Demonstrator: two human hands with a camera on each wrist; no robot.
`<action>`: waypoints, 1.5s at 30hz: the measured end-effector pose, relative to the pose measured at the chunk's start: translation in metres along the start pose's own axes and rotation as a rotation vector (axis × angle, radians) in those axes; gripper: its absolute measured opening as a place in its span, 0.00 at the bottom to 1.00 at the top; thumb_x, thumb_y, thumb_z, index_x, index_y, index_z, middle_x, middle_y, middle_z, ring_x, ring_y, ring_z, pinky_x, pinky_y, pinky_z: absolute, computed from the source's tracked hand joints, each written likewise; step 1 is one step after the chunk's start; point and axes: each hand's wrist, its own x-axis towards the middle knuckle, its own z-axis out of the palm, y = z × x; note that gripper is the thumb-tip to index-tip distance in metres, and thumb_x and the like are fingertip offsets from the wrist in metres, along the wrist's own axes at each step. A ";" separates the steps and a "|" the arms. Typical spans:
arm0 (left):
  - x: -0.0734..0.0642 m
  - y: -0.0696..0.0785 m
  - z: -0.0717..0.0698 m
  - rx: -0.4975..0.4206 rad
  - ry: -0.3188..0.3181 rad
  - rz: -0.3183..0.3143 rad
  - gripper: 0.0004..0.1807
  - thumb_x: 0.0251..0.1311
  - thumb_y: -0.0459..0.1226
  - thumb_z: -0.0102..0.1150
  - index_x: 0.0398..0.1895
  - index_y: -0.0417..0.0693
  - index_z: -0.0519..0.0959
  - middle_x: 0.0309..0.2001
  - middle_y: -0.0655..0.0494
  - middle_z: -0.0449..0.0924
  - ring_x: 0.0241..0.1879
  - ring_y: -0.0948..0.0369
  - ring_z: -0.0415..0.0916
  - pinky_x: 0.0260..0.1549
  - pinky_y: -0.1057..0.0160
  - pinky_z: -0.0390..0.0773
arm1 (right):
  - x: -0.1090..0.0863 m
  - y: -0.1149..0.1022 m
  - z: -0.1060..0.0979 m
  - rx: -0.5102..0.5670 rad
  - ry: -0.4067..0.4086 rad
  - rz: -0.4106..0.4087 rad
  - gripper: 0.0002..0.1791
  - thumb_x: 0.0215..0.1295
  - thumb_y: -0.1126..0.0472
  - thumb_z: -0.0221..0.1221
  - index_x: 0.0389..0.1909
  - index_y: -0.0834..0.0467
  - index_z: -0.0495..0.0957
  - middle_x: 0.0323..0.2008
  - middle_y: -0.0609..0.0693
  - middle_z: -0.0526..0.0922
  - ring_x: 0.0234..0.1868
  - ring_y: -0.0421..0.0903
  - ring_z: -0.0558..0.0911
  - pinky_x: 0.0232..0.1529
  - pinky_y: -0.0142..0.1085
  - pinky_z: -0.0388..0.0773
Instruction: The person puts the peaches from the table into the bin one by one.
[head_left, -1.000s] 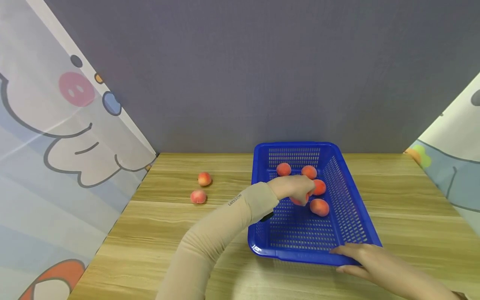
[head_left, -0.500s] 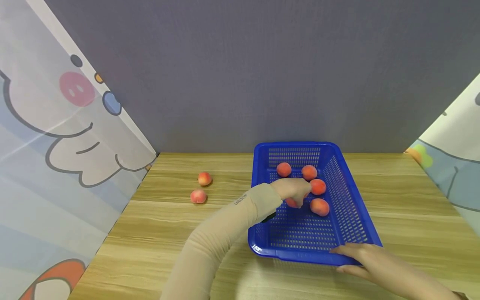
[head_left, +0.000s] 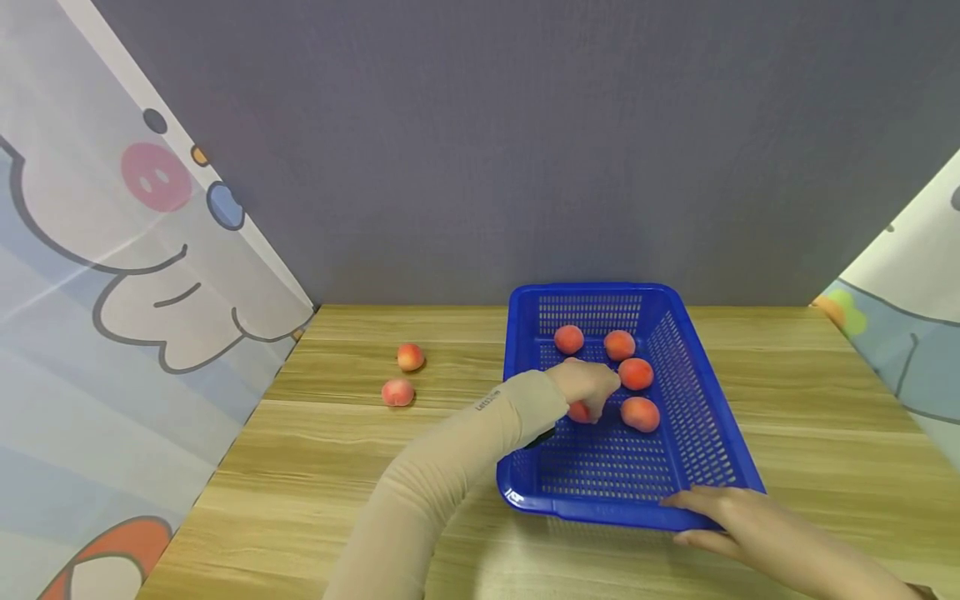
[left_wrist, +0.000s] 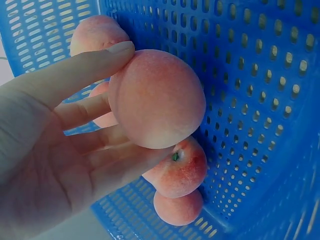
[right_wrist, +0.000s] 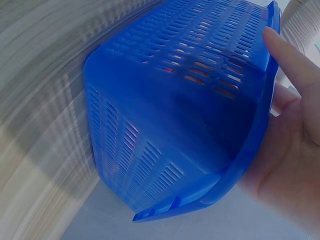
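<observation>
A blue perforated plastic basket (head_left: 600, 510) stands on the wooden table with several peaches in it. My left hand (head_left: 587, 385) reaches inside over its middle and holds a peach (left_wrist: 157, 100) between thumb and fingers, as the left wrist view shows. In the head view that hand covers most of the held peach. Close by in the basket are another peach (head_left: 636, 374) and a nearer one (head_left: 640, 414). At the near right corner my right hand (right_wrist: 295, 125) grips the basket rim (right_wrist: 260, 135), thumb on one side and fingers on the other.
Left of the basket, two peaches lie on the table: a yellow-red one (head_left: 410, 357) and a pinker one (head_left: 397, 392) just nearer. A grey panel (head_left: 480, 150) closes off the back. Cartoon-printed sheets (head_left: 157, 275) hang at both sides.
My left hand has drawn a little to the left and nearer, and the held peach has moved with it. The right hand stays at the rim.
</observation>
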 end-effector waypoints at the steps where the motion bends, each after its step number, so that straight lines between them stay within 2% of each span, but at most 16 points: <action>1: 0.000 0.000 0.000 0.006 0.000 0.001 0.38 0.41 0.25 0.60 0.54 0.71 0.67 0.36 0.60 0.70 0.28 0.61 0.69 0.16 0.68 0.65 | 0.000 0.000 0.000 -0.001 -0.003 0.002 0.16 0.57 0.50 0.55 0.40 0.55 0.77 0.35 0.46 0.81 0.35 0.42 0.80 0.30 0.39 0.77; 6: 0.002 0.002 0.002 0.005 -0.003 -0.021 0.37 0.40 0.24 0.61 0.52 0.70 0.69 0.35 0.61 0.70 0.28 0.61 0.68 0.15 0.68 0.65 | 0.000 -0.001 -0.001 0.017 -0.043 0.038 0.17 0.57 0.48 0.54 0.41 0.55 0.77 0.36 0.46 0.81 0.36 0.43 0.80 0.31 0.41 0.77; 9: 0.006 0.005 0.003 0.109 -0.017 0.000 0.32 0.40 0.26 0.61 0.48 0.66 0.72 0.31 0.62 0.71 0.25 0.63 0.67 0.15 0.69 0.65 | 0.000 -0.001 -0.001 0.011 -0.033 0.031 0.16 0.57 0.49 0.55 0.41 0.55 0.77 0.35 0.46 0.81 0.36 0.43 0.80 0.31 0.40 0.77; 12: 0.012 0.008 0.003 0.270 -0.011 0.060 0.21 0.40 0.29 0.64 0.39 0.59 0.75 0.26 0.63 0.72 0.23 0.65 0.67 0.18 0.70 0.66 | 0.000 -0.001 0.000 0.007 -0.020 0.019 0.16 0.57 0.49 0.55 0.40 0.55 0.78 0.35 0.45 0.81 0.36 0.41 0.80 0.30 0.39 0.77; 16: 0.017 0.011 0.004 0.362 0.009 0.096 0.15 0.39 0.33 0.68 0.30 0.55 0.74 0.29 0.64 0.72 0.28 0.65 0.67 0.26 0.71 0.69 | -0.001 0.000 0.001 -0.011 0.008 -0.004 0.15 0.56 0.49 0.56 0.40 0.54 0.78 0.35 0.44 0.81 0.36 0.41 0.80 0.31 0.39 0.77; 21: 0.019 0.010 0.005 0.341 0.004 0.088 0.15 0.38 0.33 0.68 0.29 0.55 0.73 0.29 0.63 0.72 0.29 0.64 0.68 0.26 0.70 0.70 | 0.000 0.001 0.003 -0.039 0.043 -0.029 0.15 0.55 0.50 0.57 0.39 0.54 0.78 0.34 0.44 0.81 0.36 0.41 0.80 0.30 0.38 0.77; 26: 0.020 0.010 0.007 0.342 0.008 0.092 0.14 0.38 0.33 0.68 0.28 0.54 0.74 0.29 0.63 0.73 0.28 0.65 0.68 0.26 0.70 0.70 | -0.001 0.001 0.002 -0.018 0.008 -0.004 0.16 0.56 0.49 0.56 0.40 0.54 0.78 0.35 0.45 0.81 0.36 0.42 0.80 0.31 0.39 0.77; 35: 0.018 0.014 0.005 0.368 0.041 0.086 0.12 0.42 0.45 0.67 0.30 0.57 0.75 0.28 0.65 0.72 0.29 0.67 0.69 0.30 0.71 0.70 | -0.001 0.001 0.001 -0.011 -0.006 0.007 0.16 0.57 0.49 0.55 0.40 0.54 0.77 0.35 0.45 0.81 0.36 0.41 0.80 0.31 0.39 0.77; 38: 0.012 0.015 -0.001 0.327 0.066 0.099 0.11 0.46 0.50 0.62 0.30 0.58 0.75 0.26 0.63 0.71 0.28 0.67 0.70 0.30 0.71 0.69 | -0.001 0.001 0.002 -0.011 -0.002 0.007 0.16 0.57 0.49 0.55 0.40 0.54 0.78 0.35 0.45 0.81 0.36 0.42 0.80 0.31 0.39 0.77; 40: 0.006 0.015 -0.008 0.241 0.069 0.110 0.10 0.49 0.50 0.60 0.31 0.58 0.75 0.25 0.62 0.71 0.28 0.66 0.71 0.30 0.72 0.70 | -0.001 0.002 0.002 -0.016 0.015 -0.008 0.15 0.56 0.49 0.56 0.40 0.54 0.78 0.35 0.45 0.81 0.36 0.42 0.80 0.31 0.39 0.77; 42: -0.002 0.015 -0.014 0.205 0.077 0.144 0.09 0.51 0.49 0.58 0.32 0.58 0.75 0.25 0.62 0.71 0.27 0.66 0.72 0.30 0.73 0.69 | 0.000 0.002 0.002 -0.022 0.033 -0.023 0.15 0.56 0.50 0.56 0.40 0.54 0.78 0.35 0.44 0.81 0.36 0.41 0.80 0.30 0.38 0.77; 45: -0.013 0.014 -0.025 0.200 0.088 0.206 0.08 0.54 0.47 0.56 0.33 0.56 0.75 0.23 0.62 0.69 0.25 0.66 0.71 0.28 0.74 0.68 | 0.000 0.003 0.003 -0.029 0.050 -0.037 0.14 0.55 0.50 0.57 0.39 0.54 0.78 0.34 0.43 0.81 0.35 0.40 0.80 0.30 0.37 0.77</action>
